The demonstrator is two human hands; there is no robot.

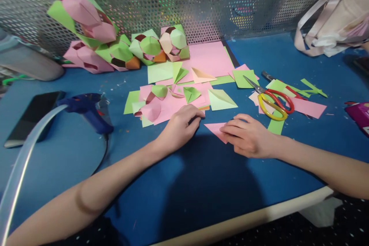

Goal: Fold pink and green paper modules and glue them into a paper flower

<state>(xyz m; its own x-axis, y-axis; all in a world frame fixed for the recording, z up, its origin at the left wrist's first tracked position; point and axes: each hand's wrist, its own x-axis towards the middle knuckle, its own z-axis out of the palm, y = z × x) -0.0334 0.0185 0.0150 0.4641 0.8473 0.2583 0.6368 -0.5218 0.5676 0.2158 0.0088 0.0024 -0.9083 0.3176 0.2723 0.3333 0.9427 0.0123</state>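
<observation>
Blue tabletop (138, 203), scuffed with small pale marks, runs back to a grey perforated metal panel (207, 4) with blurred green, yellow and pink colours showing through its holes. Against the panel, left of centre, sit several pink and green folded paper balls (150, 46), one resting on top of others. Beside them a large pink sheet (209, 57) lies flat, and in front spreads a layer of pink and green papers, some flat, some creased or curled. A glue gun (86, 109) lies at the left with a dark phone (34, 117) beside it, and a clear curved tube crosses that side; a greyish cylinder (31, 57) leans in behind. On the right, open scissors (273, 100) with red and yellow handles lie over green and pink scraps, close beyond the right hand (249, 136). Farther right are a ribboned pale bag (340, 23) and a purple packet (359, 117). The pink paper triangle (215, 128) lies near the front of the paper layer, its right part under the bent fingers of the right hand, which presses or grips it. The left hand (183, 127) rests half-curled at the edge of the papers, apart from the triangle; whether it holds anything cannot be told.
</observation>
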